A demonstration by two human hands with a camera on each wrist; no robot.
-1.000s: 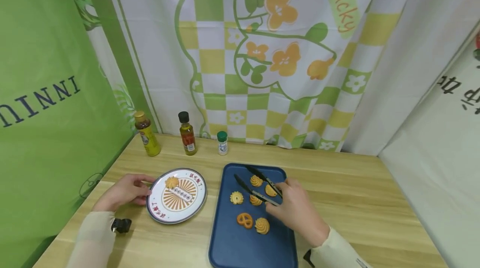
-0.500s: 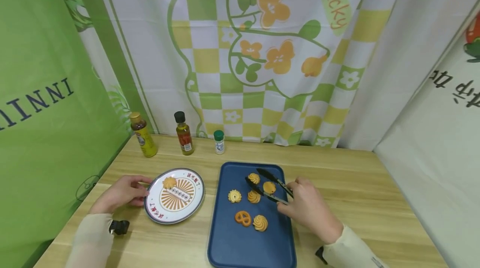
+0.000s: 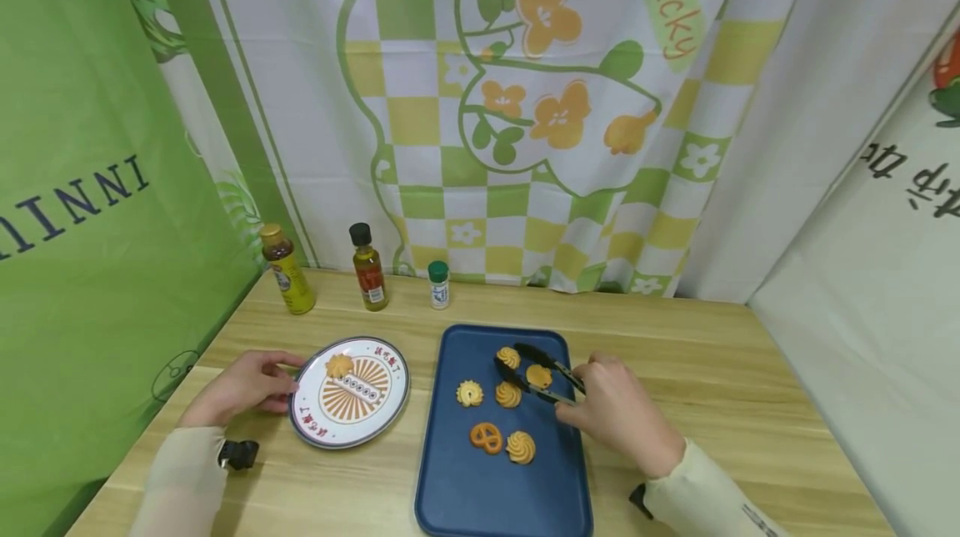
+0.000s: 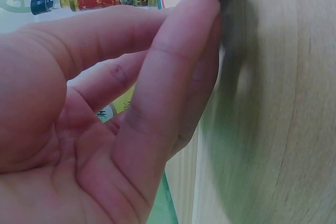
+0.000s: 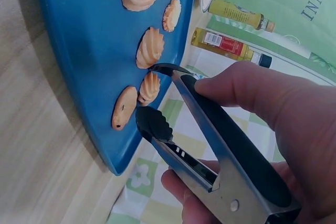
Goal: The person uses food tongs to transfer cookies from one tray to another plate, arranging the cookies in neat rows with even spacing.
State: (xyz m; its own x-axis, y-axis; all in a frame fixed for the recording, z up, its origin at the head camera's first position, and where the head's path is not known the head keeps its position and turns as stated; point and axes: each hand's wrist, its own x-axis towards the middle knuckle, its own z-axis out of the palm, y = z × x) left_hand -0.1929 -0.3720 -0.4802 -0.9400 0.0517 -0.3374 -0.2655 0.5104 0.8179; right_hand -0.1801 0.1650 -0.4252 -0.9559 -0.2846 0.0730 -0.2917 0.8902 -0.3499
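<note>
On the blue tray, a round flat cookie lay between the two black tips of the tongs, which the right hand gripped by the handles; from the head view it was hard to tell whether the tips already touched the cookie, and the right wrist view showed them a little apart beside it. Four more cookies lay just left of it, a swirl cookie nearest. Well apart, across the tray's left edge, the left hand rested with relaxed fingers touching the rim of the patterned plate, where one cookie sat. Much of the left wrist view was blocked by fingers.
</note>
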